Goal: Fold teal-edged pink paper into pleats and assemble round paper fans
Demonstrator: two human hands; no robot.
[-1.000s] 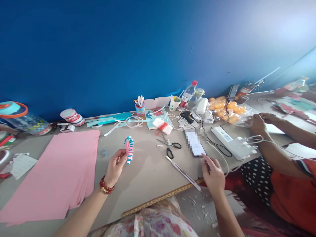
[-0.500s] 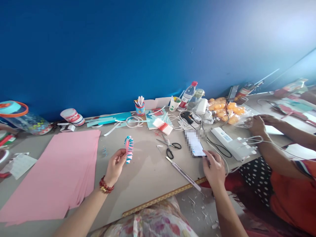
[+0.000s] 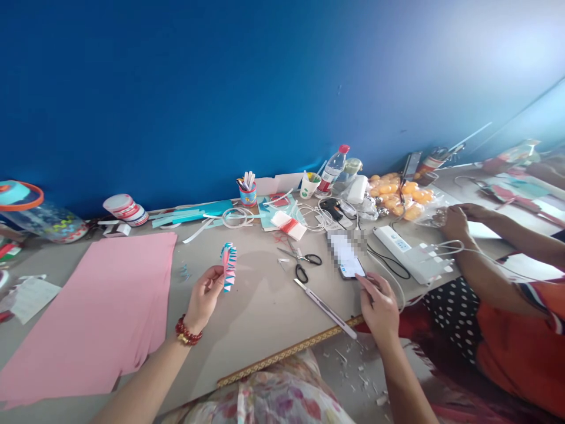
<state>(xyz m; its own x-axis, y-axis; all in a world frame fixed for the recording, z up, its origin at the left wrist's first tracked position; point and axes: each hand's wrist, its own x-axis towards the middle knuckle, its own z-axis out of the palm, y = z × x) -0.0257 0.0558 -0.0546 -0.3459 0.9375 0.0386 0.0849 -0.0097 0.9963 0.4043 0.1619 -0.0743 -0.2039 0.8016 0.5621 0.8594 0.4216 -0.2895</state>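
Observation:
My left hand, with a red bead bracelet at the wrist, is closed on a small folded paper piece in pink, teal and white, held upright above the grey table. My right hand rests at the table's front edge with a finger stretched to the near end of a phone lying flat. Its other fingers are curled. Scissors and a long metal ruler lie between my two hands.
Pink paper sheets cover the left of the table. Along the blue wall stand a pen cup, paper cup, water bottle, tape roll and orange balls. Another person's arms work at right by a power strip.
My right hand shifted slightly at the phone's near end, its finger still at the screen. The left hand keeps the paper piece still. The view drifted slightly.

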